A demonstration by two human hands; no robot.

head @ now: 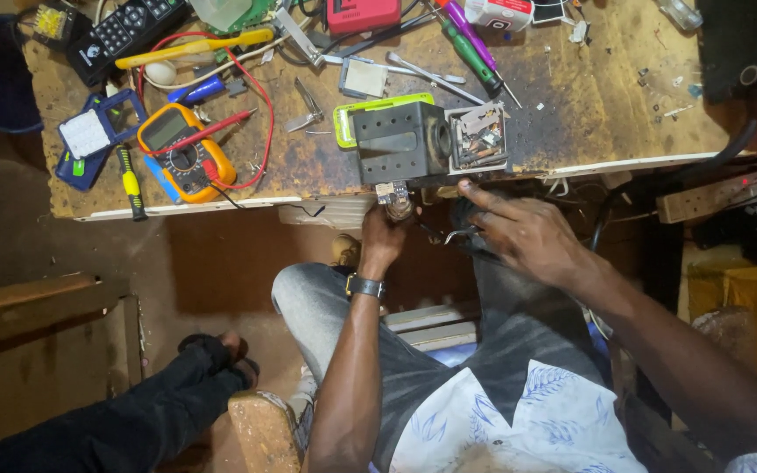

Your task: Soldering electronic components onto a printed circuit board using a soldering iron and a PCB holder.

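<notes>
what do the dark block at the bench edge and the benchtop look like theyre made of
Dark block: looks like metal, matte dark grey, with drilled holes and crisp square edges. Benchtop: looks like wood, worn brown with dark stains and a pale chipped front edge. The left hand holds a small part just under the block.

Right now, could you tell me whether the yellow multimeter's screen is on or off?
Cannot tell: the multimeter lies face up on the bench, its screen too small to read.

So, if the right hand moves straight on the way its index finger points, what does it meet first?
The right hand points up-left toward the bench edge. It would probably first meet the small open box of parts, beside the dark metal block. Depth is unclear, so it may pass under the edge.
</notes>
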